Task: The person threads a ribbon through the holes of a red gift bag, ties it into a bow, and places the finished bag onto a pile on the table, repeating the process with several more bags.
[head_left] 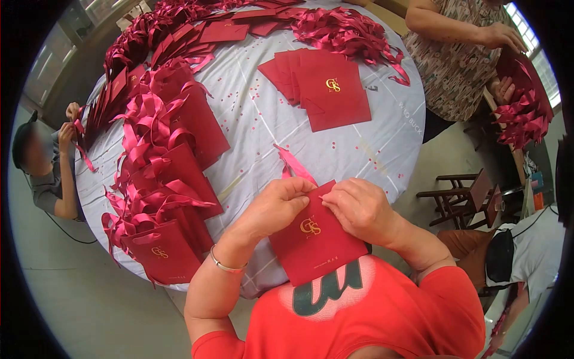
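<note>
A red paper gift bag (320,251) with a gold emblem is held flat against my front at the table's near edge. My left hand (284,206) pinches its top left edge between thumb and fingers. On the top right side, the fingertips of my right hand (365,209) are pinched together at the bag's edge; any ribbon end inside them is too small to make out. A pink ribbon (293,161) sticks out beyond the bag's top, between my hands, and lies on the tablecloth.
Ribboned red bags (164,251) overlap along the left of the round table (248,179). A stack of flat bags (338,93) and a ribbon heap (353,36) lie farther back. Other people work at left and right. A wooden stool (472,200) stands at right.
</note>
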Demonstrator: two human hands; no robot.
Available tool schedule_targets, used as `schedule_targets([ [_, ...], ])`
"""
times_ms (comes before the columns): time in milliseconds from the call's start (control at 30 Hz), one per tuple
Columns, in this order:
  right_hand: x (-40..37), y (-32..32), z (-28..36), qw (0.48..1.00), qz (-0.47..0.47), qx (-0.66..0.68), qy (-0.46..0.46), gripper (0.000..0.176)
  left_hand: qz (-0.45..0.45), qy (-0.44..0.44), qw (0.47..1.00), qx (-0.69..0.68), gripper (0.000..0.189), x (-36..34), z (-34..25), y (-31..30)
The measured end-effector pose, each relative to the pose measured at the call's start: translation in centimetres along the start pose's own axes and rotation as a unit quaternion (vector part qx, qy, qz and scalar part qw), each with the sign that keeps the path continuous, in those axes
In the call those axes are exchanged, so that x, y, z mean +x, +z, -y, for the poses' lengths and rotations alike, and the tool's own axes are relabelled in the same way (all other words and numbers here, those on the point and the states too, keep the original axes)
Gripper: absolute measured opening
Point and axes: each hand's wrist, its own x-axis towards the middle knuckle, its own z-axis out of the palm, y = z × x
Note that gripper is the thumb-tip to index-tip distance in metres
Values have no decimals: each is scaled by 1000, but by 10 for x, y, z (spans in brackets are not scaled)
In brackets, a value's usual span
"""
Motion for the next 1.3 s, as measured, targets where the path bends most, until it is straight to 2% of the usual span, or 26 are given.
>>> schedule_targets([
  [67,-2,0,0,1000,3,-20,-13,13,-16,24,999,14,22,1,4,1],
  [133,-5,-2,-1,996,62,-52,-45,16,-28,41,998,50,22,2,6,2],
  [200,-4,-2,-3,995,67,-51,-47,14,-39,58,994,85,22,4,11,2],
  [267,-3,-1,-1,995,73,-50,-50,13,-58,112,983,136,22,7,17,2],
  [333,-1,1,6,990,115,-78,24,14,-68,119,977,162,21,5,15,4],
  [467,9,5,5,992,95,-37,75,12,-87,148,968,185,20,1,10,5],
  [533,16,2,-8,962,116,144,202,12,-88,145,962,215,20,-2,5,6],
  [567,17,1,-11,942,130,193,244,12,-92,143,955,243,20,-3,3,7],
  [700,24,-4,-23,938,119,255,204,10,-91,141,951,261,19,-3,6,9],
  [767,34,-14,-26,810,213,407,363,8,-152,147,943,258,20,-3,9,14],
  [800,32,-7,-40,845,220,371,316,14,-152,147,943,258,20,-4,6,16],
  [833,38,-8,-45,845,218,371,317,14,-167,133,935,285,20,-7,1,20],
  [900,52,-12,-52,812,389,290,324,21,-180,121,924,314,21,-7,-2,24],
  [933,61,-14,-52,803,421,271,324,25,-198,136,903,356,22,-7,0,26],
  [967,68,-14,-54,804,417,272,326,25,-214,152,879,397,24,-8,1,28],
  [1100,85,-8,-61,818,451,231,271,26,-223,186,886,361,24,-12,0,31],
  [1167,90,-3,-66,768,544,243,235,30,-211,189,882,376,26,-14,1,32],
  [1300,97,-6,-69,753,551,273,232,37,-233,263,857,378,27,-13,6,34],
])
